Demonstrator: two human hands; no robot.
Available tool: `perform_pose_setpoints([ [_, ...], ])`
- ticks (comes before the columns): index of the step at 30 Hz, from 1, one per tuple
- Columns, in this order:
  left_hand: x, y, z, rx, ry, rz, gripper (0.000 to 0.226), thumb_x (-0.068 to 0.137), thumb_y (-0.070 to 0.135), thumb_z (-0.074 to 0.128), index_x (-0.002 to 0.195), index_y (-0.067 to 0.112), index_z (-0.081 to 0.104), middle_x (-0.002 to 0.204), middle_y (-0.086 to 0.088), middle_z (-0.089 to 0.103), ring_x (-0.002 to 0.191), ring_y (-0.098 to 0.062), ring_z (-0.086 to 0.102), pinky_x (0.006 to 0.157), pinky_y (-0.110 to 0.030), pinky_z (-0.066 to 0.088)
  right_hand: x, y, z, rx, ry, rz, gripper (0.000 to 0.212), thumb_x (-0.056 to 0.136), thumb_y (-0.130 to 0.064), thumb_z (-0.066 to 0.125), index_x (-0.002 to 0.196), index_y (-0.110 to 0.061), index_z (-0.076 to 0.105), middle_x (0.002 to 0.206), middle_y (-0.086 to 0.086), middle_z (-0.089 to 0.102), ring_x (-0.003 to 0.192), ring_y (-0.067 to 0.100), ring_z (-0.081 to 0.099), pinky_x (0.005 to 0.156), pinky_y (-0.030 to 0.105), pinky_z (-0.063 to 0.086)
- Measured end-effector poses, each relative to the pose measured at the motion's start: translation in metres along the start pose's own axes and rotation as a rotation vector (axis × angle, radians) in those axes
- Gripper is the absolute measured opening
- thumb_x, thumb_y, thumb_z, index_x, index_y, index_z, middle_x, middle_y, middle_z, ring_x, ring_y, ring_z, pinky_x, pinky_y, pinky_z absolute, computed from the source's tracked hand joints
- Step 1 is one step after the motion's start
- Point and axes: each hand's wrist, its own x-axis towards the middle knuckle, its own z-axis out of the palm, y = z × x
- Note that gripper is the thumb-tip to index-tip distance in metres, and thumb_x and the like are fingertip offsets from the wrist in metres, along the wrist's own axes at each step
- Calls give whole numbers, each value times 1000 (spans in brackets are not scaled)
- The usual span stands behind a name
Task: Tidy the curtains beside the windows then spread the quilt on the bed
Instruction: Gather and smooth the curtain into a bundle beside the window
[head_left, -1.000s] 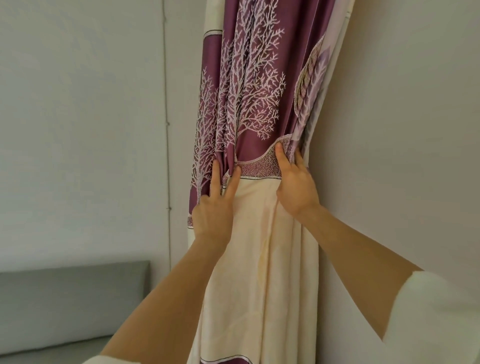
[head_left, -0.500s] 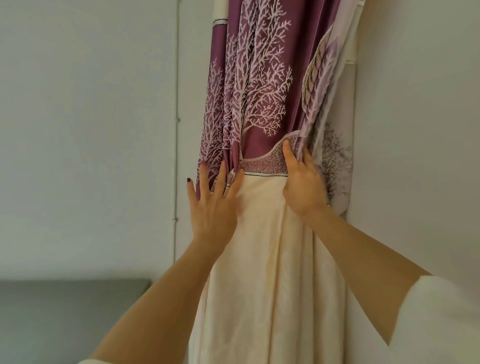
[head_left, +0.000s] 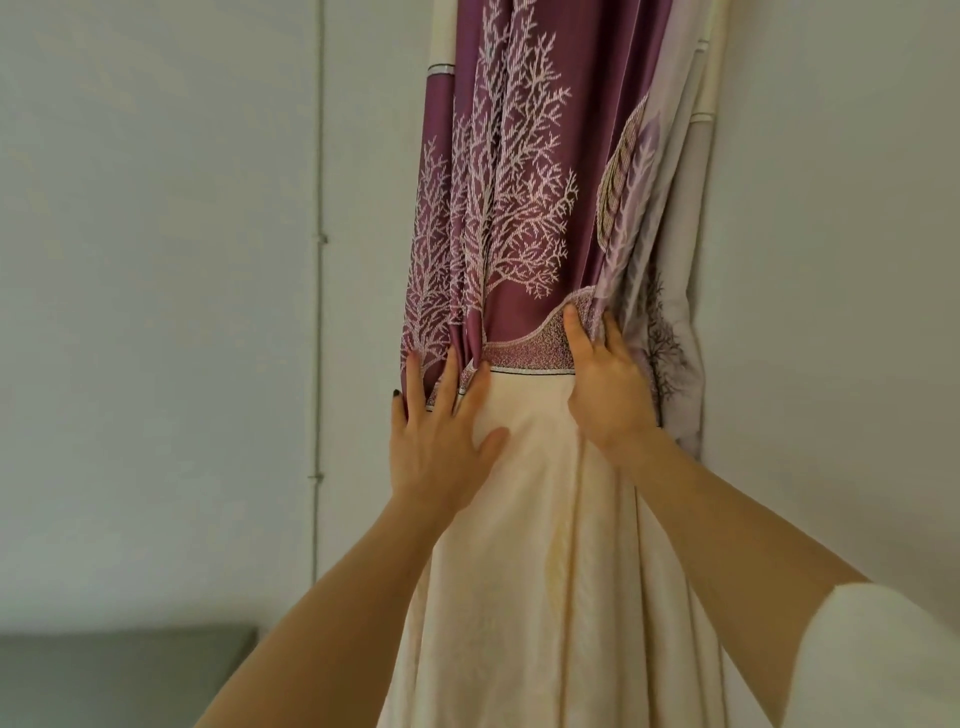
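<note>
The curtain (head_left: 524, 249) hung gathered in the corner where two pale walls met, purple with white branching trees above a speckled band and plain cream cloth below. The left hand (head_left: 441, 441) lay flat and open on the curtain's left edge, fingers spread, thumb out on the cream part just under the band. The right hand (head_left: 608, 389) pressed against the folds at the curtain's right side, thumb up on the band; its fingers went behind the cloth, so whether it gripped could not be told. A grey surface (head_left: 119, 670) showed at lower left.
</note>
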Motion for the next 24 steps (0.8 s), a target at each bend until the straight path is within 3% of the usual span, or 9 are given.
perform_pose_setpoints([
  [9, 29, -19, 47, 6, -83, -36, 81, 87, 64, 37, 149, 30, -3, 160, 4, -8, 146, -31, -14, 119, -49, 8, 37, -1, 53, 2, -103, -21, 79, 84, 6, 41, 149, -15, 1, 150, 26, 25, 145, 30, 8, 117, 40, 21],
  [17, 53, -27, 70, 10, -197, -72, 84, 89, 57, 45, 150, 27, -5, 159, 3, -13, 146, -31, -10, 119, -49, 9, 63, 3, 87, -47, -206, -20, 76, 87, 1, 40, 149, -17, -1, 147, 18, 36, 145, 28, 6, 113, 40, 26],
  [24, 62, -25, 74, -20, -354, -22, 89, 87, 45, 55, 150, 26, -7, 158, 3, -17, 146, -33, -8, 118, -48, 14, 54, 7, 81, -81, -300, -12, 75, 89, -2, 40, 149, -16, -2, 154, 19, 17, 144, 30, 9, 115, 38, 19],
])
